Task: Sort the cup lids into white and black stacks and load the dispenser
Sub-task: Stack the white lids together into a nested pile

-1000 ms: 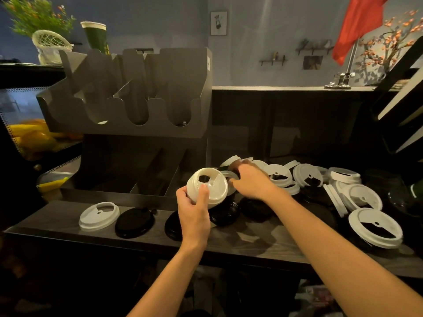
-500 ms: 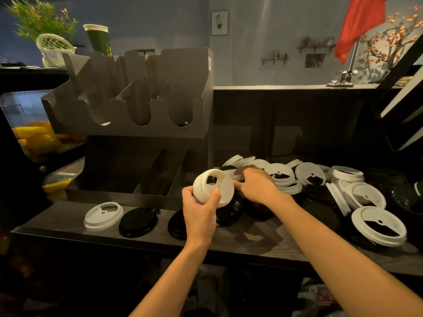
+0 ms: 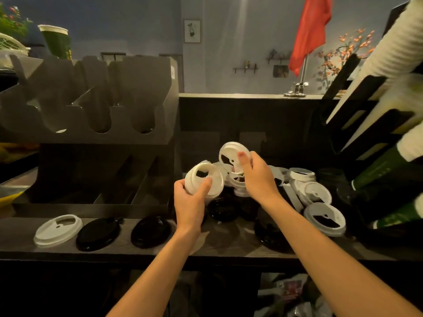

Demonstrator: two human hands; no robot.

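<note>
White lid stack gripped in left hand, right hand pinches 1 white lid beside the dispenser.

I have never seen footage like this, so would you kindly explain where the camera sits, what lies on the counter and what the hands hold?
There is no machine: a person wears one camera on the head, looking down at their own bare hands. The left hand grips a stack of white lids; the right hand pinches a single white lid above a mixed pile of white and black lids on the dark counter. Further left lie one white lid and two black lids in a row, before the grey dispenser.
</note>
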